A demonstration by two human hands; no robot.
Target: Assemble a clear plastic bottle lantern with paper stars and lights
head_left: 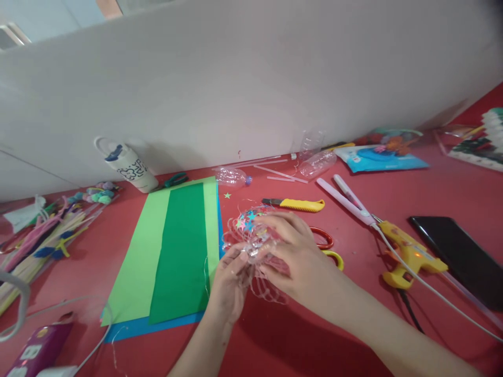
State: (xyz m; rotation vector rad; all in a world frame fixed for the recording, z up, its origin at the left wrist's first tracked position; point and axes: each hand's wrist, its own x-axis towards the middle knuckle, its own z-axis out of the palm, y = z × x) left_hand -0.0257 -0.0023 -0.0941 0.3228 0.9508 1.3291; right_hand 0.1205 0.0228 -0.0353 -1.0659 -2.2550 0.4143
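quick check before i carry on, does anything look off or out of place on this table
Yellow glue gun lies flat with its light glowing, so possibly hot; one green star lies apart from the star cluster.

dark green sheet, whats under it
Under the dark green sheet is a light green sheet, showing on both sides, and a blue sheet peeks out along the bottom. Whatever else the sheets cover can't be seen.
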